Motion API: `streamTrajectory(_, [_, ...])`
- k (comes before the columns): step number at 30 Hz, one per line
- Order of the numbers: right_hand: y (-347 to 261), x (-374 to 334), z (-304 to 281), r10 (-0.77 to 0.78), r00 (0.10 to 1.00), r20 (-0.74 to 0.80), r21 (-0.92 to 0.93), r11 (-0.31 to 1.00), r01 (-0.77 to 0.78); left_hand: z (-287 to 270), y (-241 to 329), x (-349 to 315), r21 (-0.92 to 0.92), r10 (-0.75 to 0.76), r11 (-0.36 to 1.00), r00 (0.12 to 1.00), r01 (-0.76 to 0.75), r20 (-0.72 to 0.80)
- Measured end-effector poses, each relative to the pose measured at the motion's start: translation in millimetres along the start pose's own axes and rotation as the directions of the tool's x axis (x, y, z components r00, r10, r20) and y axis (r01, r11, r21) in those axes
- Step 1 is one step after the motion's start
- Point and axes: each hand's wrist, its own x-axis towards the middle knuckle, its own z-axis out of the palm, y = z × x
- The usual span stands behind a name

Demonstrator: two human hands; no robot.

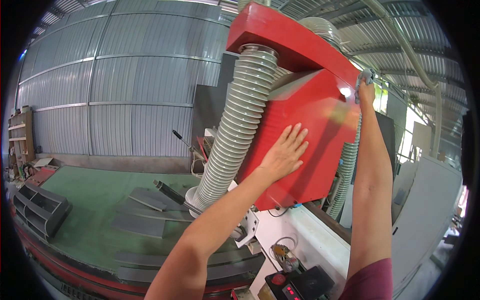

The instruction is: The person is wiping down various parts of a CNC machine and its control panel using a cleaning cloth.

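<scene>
My left hand lies flat with fingers spread against the front of a red machine housing. Up at the housing's right edge, my right hand is closed around a crumpled grey-blue cloth, pressed near the corner. The housing is glossy, with a bright reflection close to the cloth. A thick ribbed clear hose runs down from the red overhang just left of my left hand.
Grey panels lie on a green machine bed at lower left, with a grey compartmented piece at its edge. Below my arms sit a white machine beam and a black control box with a red display. Another hose hangs behind.
</scene>
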Motion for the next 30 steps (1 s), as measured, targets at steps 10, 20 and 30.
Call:
streamTrajectory(10, [-154.9, -46.1, 90.2, -0.398, 0.908, -0.132, 0.301, 0.856, 0.419, 0.3, 0.1, -3.1, 0.039, -0.01, 0.999, 1.0, 0.011, -0.01])
streamTrajectory(20, [-299.5, -144.9, 94.4, -0.591, 0.696, -0.407, 0.354, 0.6, 0.717, 9.0, -1.8, -5.0, 0.093, -0.003, 0.996, 0.999, 0.006, -0.032])
streamTrajectory(30, [-356.9, -199.1, 116.6, -0.835, 0.537, 0.119, -0.557, 0.391, 0.733, 24.8, 6.4, -0.2, 0.295, -0.014, 0.951, 0.965, 0.093, -0.262])
